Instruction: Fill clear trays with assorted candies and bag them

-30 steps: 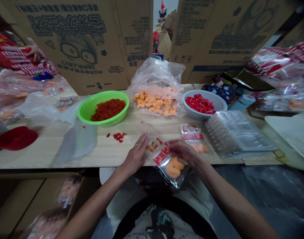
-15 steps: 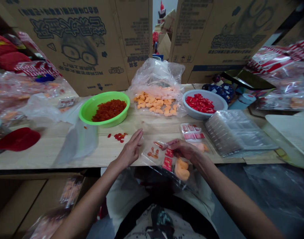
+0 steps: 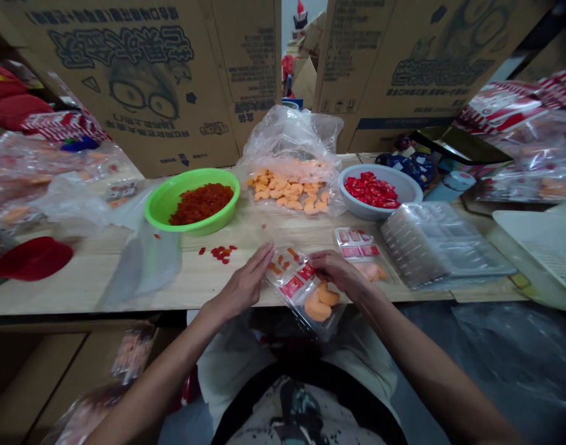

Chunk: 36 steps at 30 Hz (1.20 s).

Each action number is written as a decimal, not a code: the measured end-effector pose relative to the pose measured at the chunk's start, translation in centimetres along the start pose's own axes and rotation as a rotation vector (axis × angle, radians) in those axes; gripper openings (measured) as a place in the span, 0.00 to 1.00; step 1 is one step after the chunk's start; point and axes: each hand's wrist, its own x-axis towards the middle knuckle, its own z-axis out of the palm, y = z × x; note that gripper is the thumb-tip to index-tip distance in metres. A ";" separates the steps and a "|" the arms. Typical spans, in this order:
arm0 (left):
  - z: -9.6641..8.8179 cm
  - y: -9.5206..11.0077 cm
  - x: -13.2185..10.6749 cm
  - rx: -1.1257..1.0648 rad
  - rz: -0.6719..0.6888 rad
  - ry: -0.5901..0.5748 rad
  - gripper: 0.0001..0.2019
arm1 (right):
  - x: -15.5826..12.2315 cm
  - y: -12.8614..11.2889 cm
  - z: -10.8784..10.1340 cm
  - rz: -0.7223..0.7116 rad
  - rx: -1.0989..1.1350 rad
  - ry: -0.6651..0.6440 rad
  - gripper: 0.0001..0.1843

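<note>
A clear plastic tray (image 3: 304, 290) with orange snack pieces, red sachets and small red bits lies tilted over the near edge of the wooden table (image 3: 199, 281). My left hand (image 3: 246, 281) rests against its left end with fingers stretched out flat. My right hand (image 3: 338, 275) grips its right side, fingers curled over the rim. A second filled tray (image 3: 361, 253) lies just beyond my right hand. A few loose red bits (image 3: 220, 252) are scattered on the wood ahead of my left hand.
A green bowl (image 3: 167, 207) of red pieces, an open plastic bag of orange snacks (image 3: 290, 185) and a grey bowl (image 3: 398, 185) of red sachets stand across the middle. Stacked empty clear trays (image 3: 443, 244) lie right. Large cardboard boxes (image 3: 148, 80) wall the back. Plastic bags (image 3: 55, 198) crowd the left.
The tray dipped off the table edge in my right hand, then came back up onto it. My left hand drew away slightly and has returned flat against the tray's left end.
</note>
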 end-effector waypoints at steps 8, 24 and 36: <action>2.5 0.3 0.6 0.090 0.055 0.016 0.47 | 0.7 1.3 1.4 -0.031 0.093 0.157 0.14; 4.6 0.6 0.9 0.253 -0.487 -0.306 0.30 | 2.8 4.8 3.8 -0.220 -0.005 0.329 0.34; 5.0 6.0 -0.3 0.046 -0.386 -0.478 0.56 | 1.8 4.7 3.4 -0.200 -0.107 0.487 0.23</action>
